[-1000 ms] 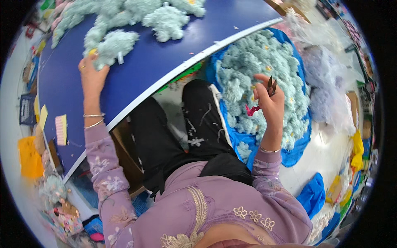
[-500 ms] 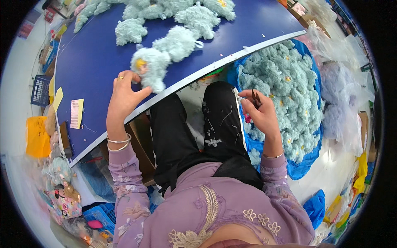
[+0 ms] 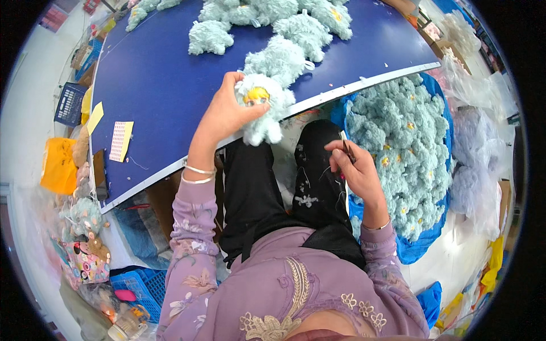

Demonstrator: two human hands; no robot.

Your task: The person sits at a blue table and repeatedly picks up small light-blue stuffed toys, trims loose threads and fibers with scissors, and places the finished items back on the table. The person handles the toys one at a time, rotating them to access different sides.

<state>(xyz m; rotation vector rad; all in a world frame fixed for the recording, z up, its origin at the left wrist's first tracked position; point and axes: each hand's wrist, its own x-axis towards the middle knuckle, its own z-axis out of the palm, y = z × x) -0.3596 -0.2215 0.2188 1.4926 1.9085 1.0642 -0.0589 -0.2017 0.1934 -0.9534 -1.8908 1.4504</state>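
Observation:
My left hand is closed around a light-blue plush doll with yellow hair, its thumb across the front near the face. The doll hangs over the table's metal edge, above my lap. Behind it lies another fluffy plush with a white loop, on the blue tabletop. Over my right thigh, my right hand is closed on small dark-bladed thread snips, whose handles are mostly hidden in the palm. Loose threads and bits of fluff cling to my black trousers.
Several more plush dolls lie at the table's far side. A large blue sack full of plush dolls stands at my right, beside clear plastic bags. A sticker sheet lies at the table's left; blue crates stand below.
My left hand has lifted the doll off the tabletop and brought it nearer, turning its face upward. The right hand keeps the snips at about the same place over the thigh.

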